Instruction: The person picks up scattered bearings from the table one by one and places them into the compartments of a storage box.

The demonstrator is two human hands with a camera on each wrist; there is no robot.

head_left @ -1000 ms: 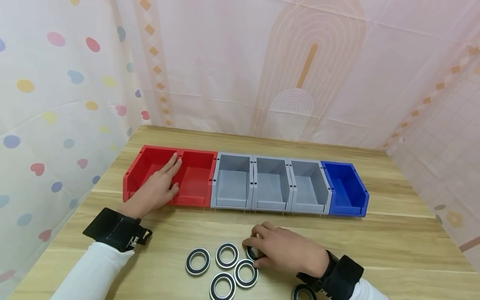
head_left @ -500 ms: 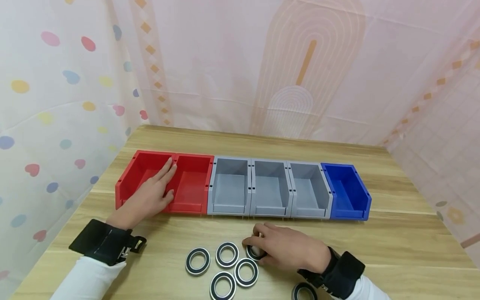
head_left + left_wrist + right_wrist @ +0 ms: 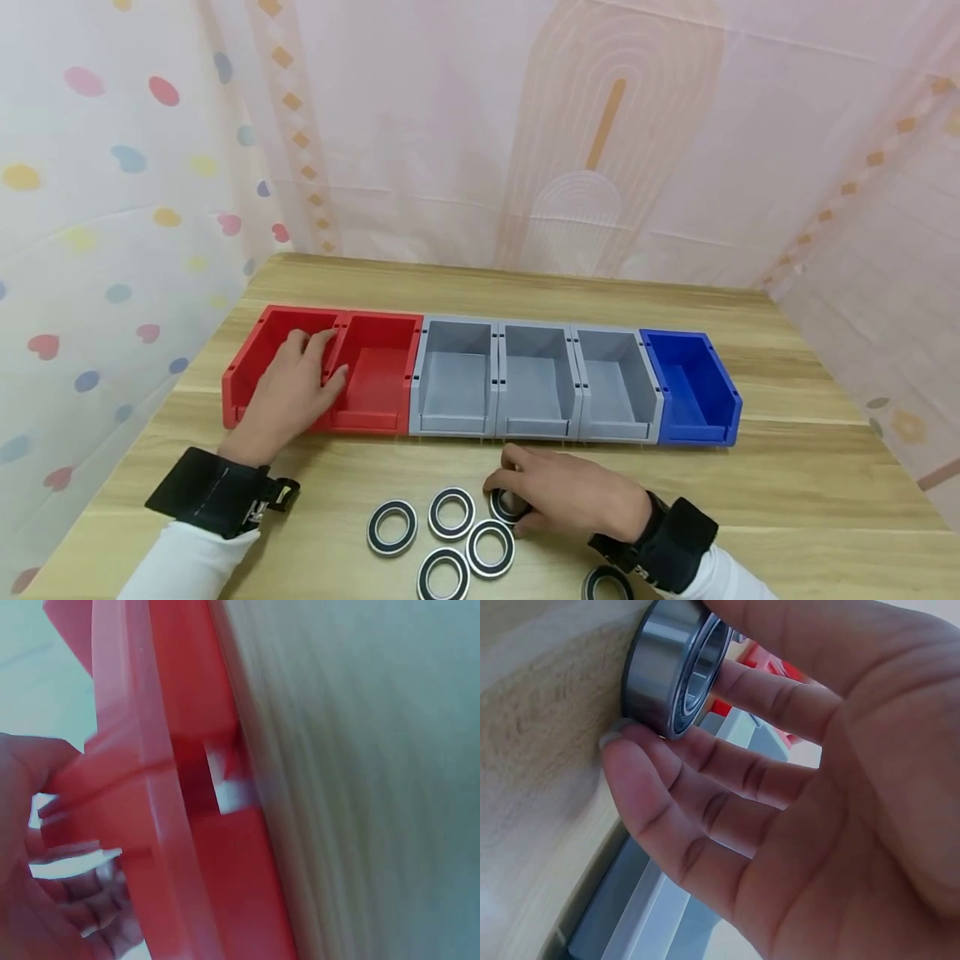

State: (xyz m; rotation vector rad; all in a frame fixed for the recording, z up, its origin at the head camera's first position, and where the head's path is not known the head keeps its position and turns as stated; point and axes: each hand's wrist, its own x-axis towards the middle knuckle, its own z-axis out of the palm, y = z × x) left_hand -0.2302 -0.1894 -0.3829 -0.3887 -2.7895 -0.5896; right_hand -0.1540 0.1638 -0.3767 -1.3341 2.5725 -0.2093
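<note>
In the head view my left hand [image 3: 288,383] straddles the wall between two red bins, fingers in the left red bin [image 3: 246,358] and thumb in the right red bin [image 3: 378,379]. The left wrist view shows thumb and fingers on either side of that red wall [image 3: 112,780], gripping it. My right hand [image 3: 573,496] holds a bearing [image 3: 656,667], a steel ring with a dark face, between thumb and curled fingers, close to the wood. Beside it lie several more bearings, among them one touching its near side [image 3: 473,550] and one at the far left [image 3: 373,530].
Right of the red bins, grey bins [image 3: 456,383] and a blue bin [image 3: 690,387] continue the row on the wooden table [image 3: 795,467]. Another bearing [image 3: 607,571] lies below my right wrist. Patterned curtains [image 3: 420,125] hang behind and beside the table.
The row of bins has slid toward me, its left end most. My left fingers, straight earlier, are now bent over the red wall. The right hand stays at the same bearing.
</note>
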